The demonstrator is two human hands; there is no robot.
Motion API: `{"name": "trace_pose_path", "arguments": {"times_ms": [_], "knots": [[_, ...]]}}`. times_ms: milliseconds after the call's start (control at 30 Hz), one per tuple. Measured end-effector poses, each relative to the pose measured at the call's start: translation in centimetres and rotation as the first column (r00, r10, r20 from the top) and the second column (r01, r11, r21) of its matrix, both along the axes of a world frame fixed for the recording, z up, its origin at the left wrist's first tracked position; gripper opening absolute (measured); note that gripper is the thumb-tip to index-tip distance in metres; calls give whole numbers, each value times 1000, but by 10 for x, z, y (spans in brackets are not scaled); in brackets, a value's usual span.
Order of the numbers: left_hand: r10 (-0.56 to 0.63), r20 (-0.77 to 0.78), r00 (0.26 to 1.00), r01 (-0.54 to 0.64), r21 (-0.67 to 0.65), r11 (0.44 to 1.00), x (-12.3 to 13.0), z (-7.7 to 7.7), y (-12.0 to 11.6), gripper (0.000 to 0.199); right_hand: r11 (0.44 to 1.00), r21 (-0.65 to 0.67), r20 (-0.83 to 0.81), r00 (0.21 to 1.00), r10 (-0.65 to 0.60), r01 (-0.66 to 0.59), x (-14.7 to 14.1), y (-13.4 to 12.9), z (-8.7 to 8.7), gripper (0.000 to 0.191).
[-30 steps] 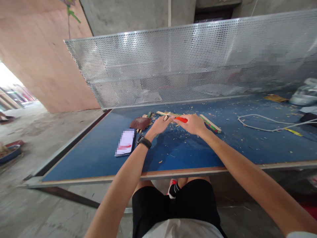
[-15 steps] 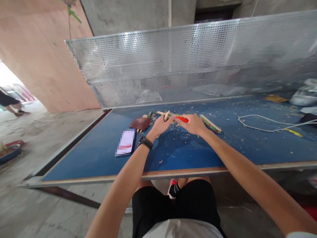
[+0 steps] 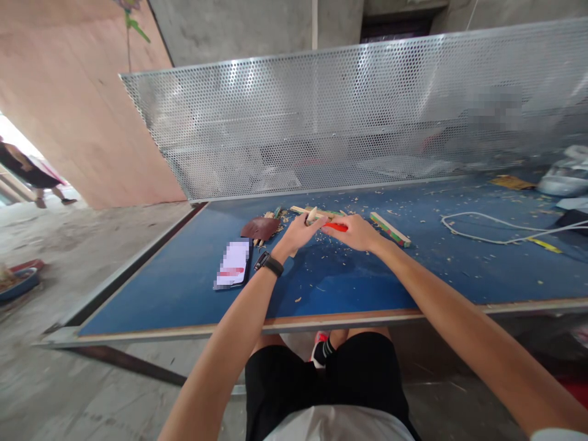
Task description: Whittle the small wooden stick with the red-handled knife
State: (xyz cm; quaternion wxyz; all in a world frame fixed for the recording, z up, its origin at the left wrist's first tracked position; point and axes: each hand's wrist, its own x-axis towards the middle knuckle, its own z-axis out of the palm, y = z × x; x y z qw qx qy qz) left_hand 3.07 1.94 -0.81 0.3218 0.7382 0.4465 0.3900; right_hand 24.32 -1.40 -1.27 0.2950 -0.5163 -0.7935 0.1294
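My left hand (image 3: pixel 301 231), below a wrist with a black watch, is closed round a pale wooden piece (image 3: pixel 312 215) whose pointed end sticks up past the fingers. My right hand (image 3: pixel 356 232) grips a red-handled tool (image 3: pixel 336 226), its front close to the left thumb; the blade is too small to make out. Just behind the hands lies a thin wood strip (image 3: pixel 299 209) among shavings. A striped wood block (image 3: pixel 390 230) rests right of my right hand.
On the blue table (image 3: pixel 344 294) are a phone (image 3: pixel 233 263), a brown leather piece (image 3: pixel 260 228) with sticks and a white cable (image 3: pixel 487 215). A perforated metal panel (image 3: pixel 294 128) stands along the back. At far left a person (image 3: pixel 30 171) is on the floor area.
The red tool has tilted flatter, and my right hand has shifted slightly. The wooden piece has turned a little in my left hand. More of the person at far left shows.
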Motion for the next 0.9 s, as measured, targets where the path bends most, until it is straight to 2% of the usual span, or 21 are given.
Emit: {"name": "trace_pose_path", "arguments": {"times_ms": [100, 300, 567, 733, 900], "knots": [[-33, -50, 998, 33, -2, 999, -1, 2, -2, 43, 999, 15, 32, 999, -32, 31, -3, 0, -1, 68], [-11, -89, 996, 10, -5, 1000, -2, 5, -6, 45, 988, 63, 88, 985, -148, 143, -9, -1, -1, 64], [33, -151, 988, -37, -26, 999, -5, -4, 10, 48, 964, 128, 165, 953, -253, 233, -21, -7, 0, 60], [93, -197, 976, -90, 24, 996, -3, -2, 9, 53, 941, 177, 163, 934, -317, 288, -22, -8, 1, 58], [78, -229, 970, -66, 58, 996, -2, 1, 0, 57, 950, 116, 130, 944, -304, 290, -10, -4, 3, 62]]}}
